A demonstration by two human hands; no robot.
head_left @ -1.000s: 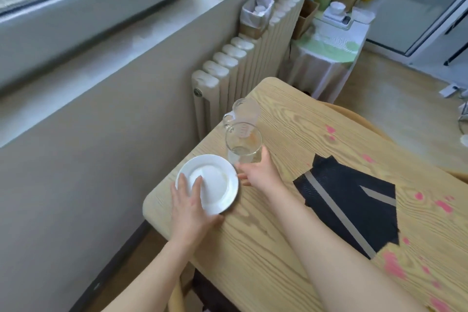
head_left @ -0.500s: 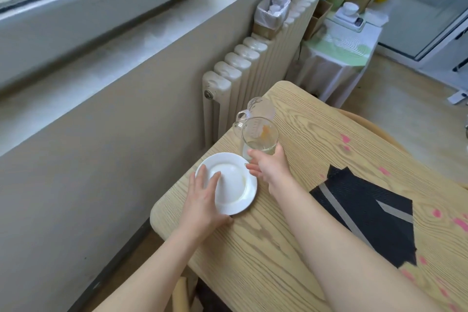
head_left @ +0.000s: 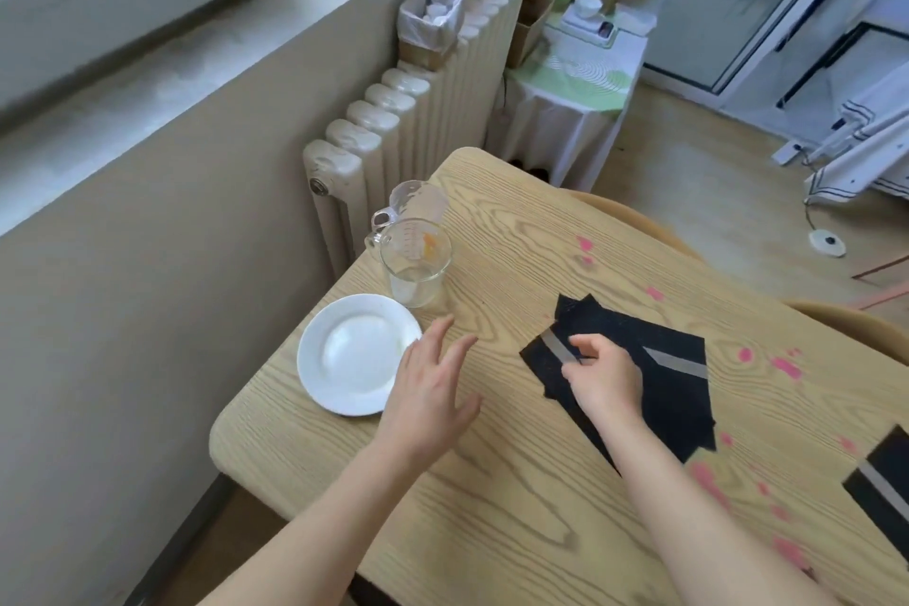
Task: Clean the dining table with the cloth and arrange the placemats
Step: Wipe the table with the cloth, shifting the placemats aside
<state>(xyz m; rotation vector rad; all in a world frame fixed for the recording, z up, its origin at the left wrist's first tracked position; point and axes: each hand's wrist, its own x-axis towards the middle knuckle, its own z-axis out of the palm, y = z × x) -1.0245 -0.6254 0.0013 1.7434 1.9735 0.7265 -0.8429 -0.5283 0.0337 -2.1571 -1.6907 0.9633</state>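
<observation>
Since a moment ago both hands have left the dishes: the right hand (head_left: 602, 376) is now pinching the near-left edge of the black placemat (head_left: 659, 389), fingers closed on it, while the left hand (head_left: 433, 389) is hovering open just right of the white plate (head_left: 356, 354). Beyond the left hand's fingertips a glass measuring cup (head_left: 417, 268) is showing faint graduation marks, unreadable. The wooden surface (head_left: 492, 497) is carrying pink stains; a radiator (head_left: 393, 133) is standing beyond it. A second placemat (head_left: 885, 477) is lying well right of the right hand
</observation>
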